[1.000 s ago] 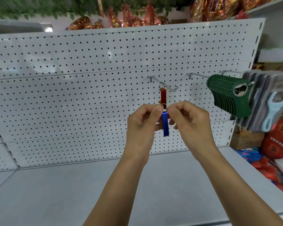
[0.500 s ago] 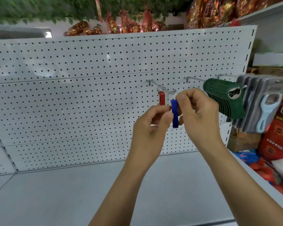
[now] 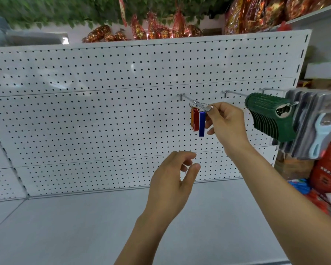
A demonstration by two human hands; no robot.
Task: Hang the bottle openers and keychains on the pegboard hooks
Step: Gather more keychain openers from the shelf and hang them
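The right hand (image 3: pixel 226 127) is up at the tip of a hook (image 3: pixel 194 103) on the pegboard (image 3: pixel 103 115), its fingers (image 3: pixel 211 109) pinched around the key ring of a blue opener (image 3: pixel 202 123). The ring sits at the hook's outer end, and the opener hangs straight down just beside the thumb. Behind it on the same hook hang a red opener (image 3: pixel 195 120) and an orange opener (image 3: pixel 192 119), pressed close together; their rings overlap and are hard to separate by eye. The left hand (image 3: pixel 172 180) floats lower, well apart from the hook, fingers loosely curled and holding nothing.

To the right, a second hook carries a thick stack of green openers (image 3: pixel 269 117), and next to it a pack of grey carded openers (image 3: pixel 313 127) is cut off by the frame edge. Below is a bare grey shelf (image 3: pixel 65 226). Red packages (image 3: pixel 327 169) crowd the right side, blurred. Foil decorations (image 3: pixel 161 29) and green leaves (image 3: pixel 65 10) line the top.
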